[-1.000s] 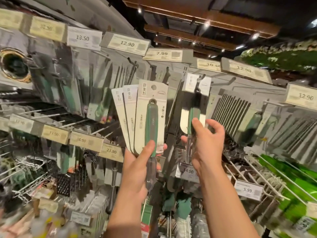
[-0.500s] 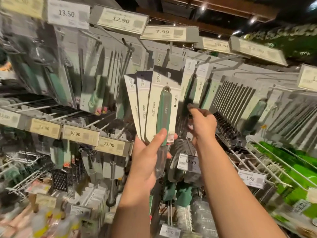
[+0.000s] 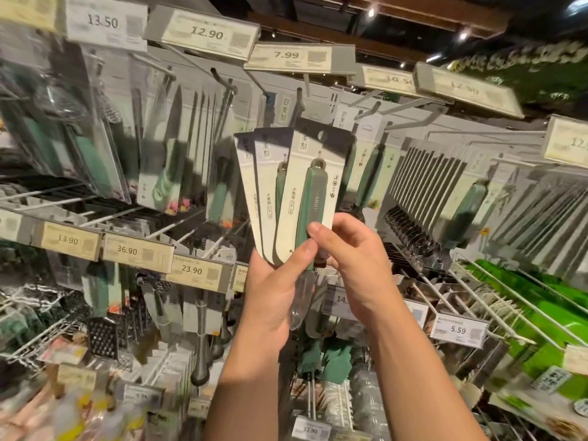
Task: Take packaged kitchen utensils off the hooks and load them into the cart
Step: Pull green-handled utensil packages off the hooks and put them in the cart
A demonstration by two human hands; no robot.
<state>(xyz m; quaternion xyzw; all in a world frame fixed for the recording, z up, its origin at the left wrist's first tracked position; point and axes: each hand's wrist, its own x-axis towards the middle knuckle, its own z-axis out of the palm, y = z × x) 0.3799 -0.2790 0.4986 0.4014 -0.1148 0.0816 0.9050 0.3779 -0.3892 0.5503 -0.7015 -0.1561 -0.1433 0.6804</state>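
Far left: hanging packaged knives (image 3: 165, 173) with green handles on upper hooks; price tags 13.50 (image 3: 103, 22) and 12.90 (image 3: 206, 33) above; shelf-edge tags 13.90 (image 3: 67, 240), 36.90 (image 3: 127, 250) and 23.90 (image 3: 192, 269) below; black graters (image 3: 101, 337), blurred, lower still.

Centre-left: left hand (image 3: 275, 300), raised, fingers curled round the lower ends of a fan of carded utensils (image 3: 286, 198), thumb pressed on the front card. Three cards visible, grey tops, cream faces, overlapping left to right; front card bearing a green-handled utensil (image 3: 313, 208) with a clear cover over its lower end, upright, clear of the hooks, held in front of the rack.

Centre-right: right hand (image 3: 351, 249), fingers curled, thumb tip on the green handle, fingers behind the card's right edge, pinching the same front pack.

Behind: tag 7.99 (image 3: 286, 55), bare hooks (image 3: 413, 117), more green-handled packs (image 3: 369, 176) still hanging.

Right: dense row of hanging cards (image 3: 426, 176), tag 5.59 (image 3: 458, 330), white wire racks (image 3: 496, 300), bright green packages (image 3: 547, 316).
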